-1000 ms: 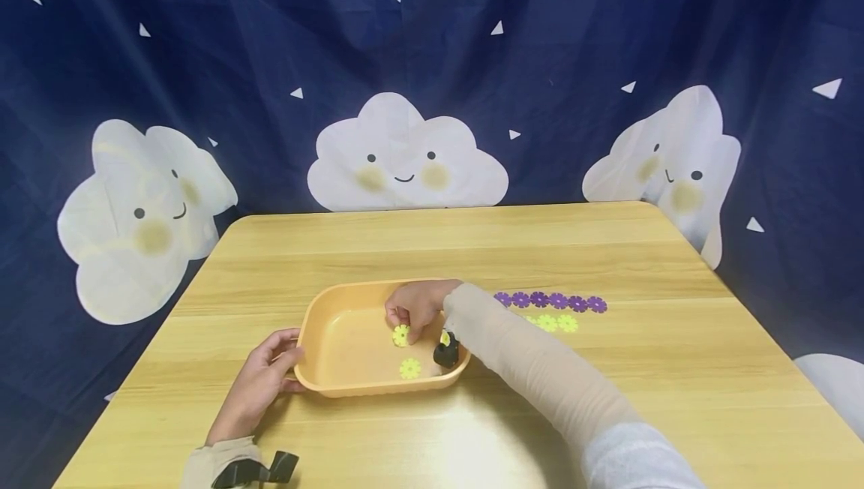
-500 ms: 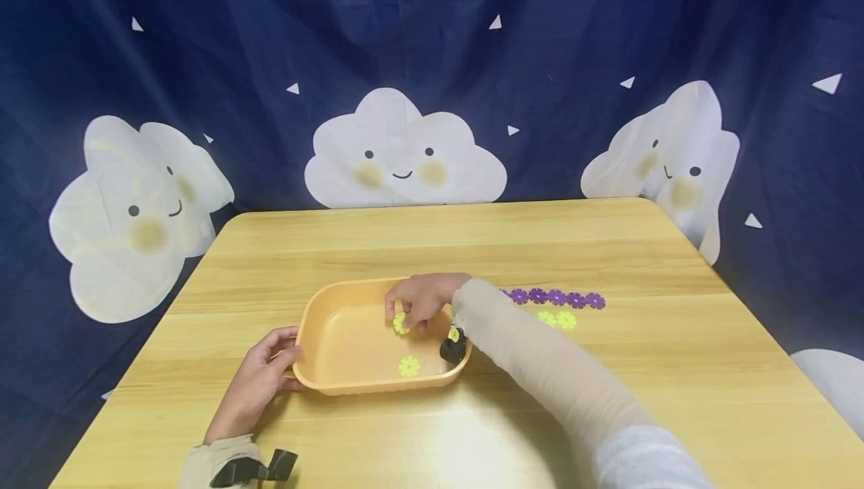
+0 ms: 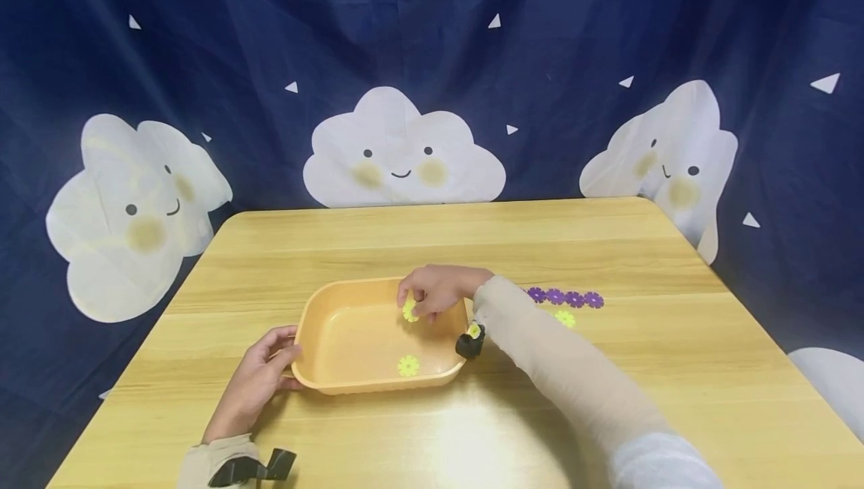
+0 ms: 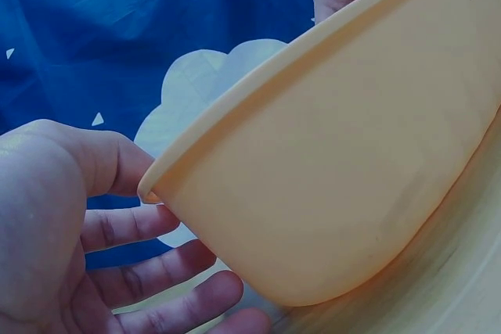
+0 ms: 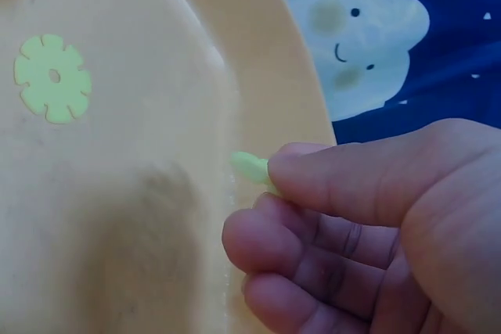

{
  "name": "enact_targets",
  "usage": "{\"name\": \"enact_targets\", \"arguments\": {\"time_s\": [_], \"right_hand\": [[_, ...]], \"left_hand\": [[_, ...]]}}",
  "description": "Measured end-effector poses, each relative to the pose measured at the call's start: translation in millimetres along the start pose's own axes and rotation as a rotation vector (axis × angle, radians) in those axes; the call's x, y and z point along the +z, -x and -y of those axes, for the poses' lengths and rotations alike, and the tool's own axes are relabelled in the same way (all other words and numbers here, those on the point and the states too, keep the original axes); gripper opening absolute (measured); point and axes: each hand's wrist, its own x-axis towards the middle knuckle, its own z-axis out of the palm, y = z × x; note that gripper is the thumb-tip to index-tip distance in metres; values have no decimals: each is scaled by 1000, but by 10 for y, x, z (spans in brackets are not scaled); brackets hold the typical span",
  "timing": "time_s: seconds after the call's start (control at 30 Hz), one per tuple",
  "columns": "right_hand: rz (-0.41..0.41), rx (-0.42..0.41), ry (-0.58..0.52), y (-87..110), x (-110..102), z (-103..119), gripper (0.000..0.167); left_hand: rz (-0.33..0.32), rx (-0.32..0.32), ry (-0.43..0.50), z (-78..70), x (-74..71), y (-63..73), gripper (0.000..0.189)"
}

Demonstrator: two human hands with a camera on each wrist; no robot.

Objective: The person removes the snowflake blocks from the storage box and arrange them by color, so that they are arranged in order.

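Note:
A shallow orange plastic basin [image 3: 358, 343] stands on the wooden table. My left hand [image 3: 255, 378] grips its left end, thumb over the rim and the other fingers under it; the left wrist view shows the thumb against the basin's rim [image 4: 258, 84]. Above the basin's far right part, my right hand [image 3: 440, 290] pinches a yellow flower-shaped plastic disc [image 3: 409, 312] between thumb and fingers. Edge-on, that disc [image 5: 250, 167] pokes out past the thumb in the right wrist view. One more yellow notched disc [image 3: 408, 366] lies flat on the basin floor, near the front wall.
To the right of the basin, a row of purple flower discs [image 3: 556, 296] lies on the table [image 3: 675, 369]. A yellow disc [image 3: 565, 319] is in front of that row. My right sleeve [image 3: 547, 354] partly covers both. A dark blue curtain [image 3: 432, 16] with clouds hangs behind.
My right hand has lifted the yellow disc off the basin floor and moved up and to the right. The left hand keeps its hold on the basin.

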Motion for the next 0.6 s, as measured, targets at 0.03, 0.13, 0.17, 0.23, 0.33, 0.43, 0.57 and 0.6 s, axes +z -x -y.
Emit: {"name": "enact_targets", "arguments": {"time_s": [0.03, 0.13, 0.17, 0.23, 0.33, 0.43, 0.57, 0.6], "right_hand": [[-2, -5, -14, 21, -7, 0, 26], [-9, -29, -43, 85, -29, -17, 27], [-10, -40, -47, 106, -38, -25, 27], [-14, -60, -53, 152, -55, -42, 27], [-26, -64, -76, 219, -73, -73, 27], [-56, -45, -100, 287, -83, -102, 27], [-105, -45, -97, 379, -79, -140, 25], [-109, -48, -100, 402, -75, -148, 24]], "left_hand": [[1, 1, -1, -3, -1, 1, 40], [2, 2, -7, -12, -1, 6, 39], [1, 1, -10, -13, -1, 7, 39], [3, -4, -10, -14, -3, 9, 39], [4, -16, -9, -20, -4, 10, 40], [4, -17, -8, -24, -4, 11, 41], [0, -14, -11, -10, -7, 24, 41], [0, -19, -12, -2, -10, 33, 40]]}}
